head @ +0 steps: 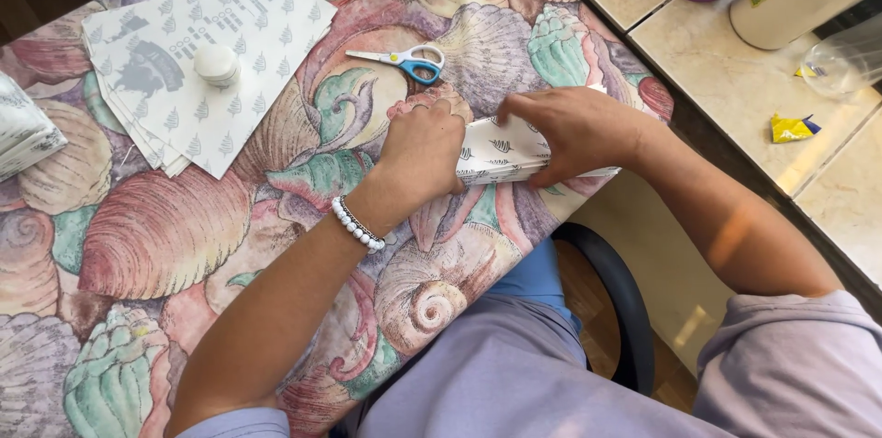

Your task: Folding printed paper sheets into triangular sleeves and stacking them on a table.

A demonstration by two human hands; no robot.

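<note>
Shell-patterned table (165, 245): folded printed paper (501, 151) at its near edge. Left hand (424, 151), fingers curled, pins the paper's left end; right hand (574, 130), fingers flat, presses its top. Scissors (411, 61) beyond paper; sheet stack (202, 61) far left. Crease best kept firm, edges aligned.

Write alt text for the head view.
Both hands, left hand and right hand, press a folded printed paper on a shell-patterned tablecloth. Scissors and a paper stack lie behind.
</note>
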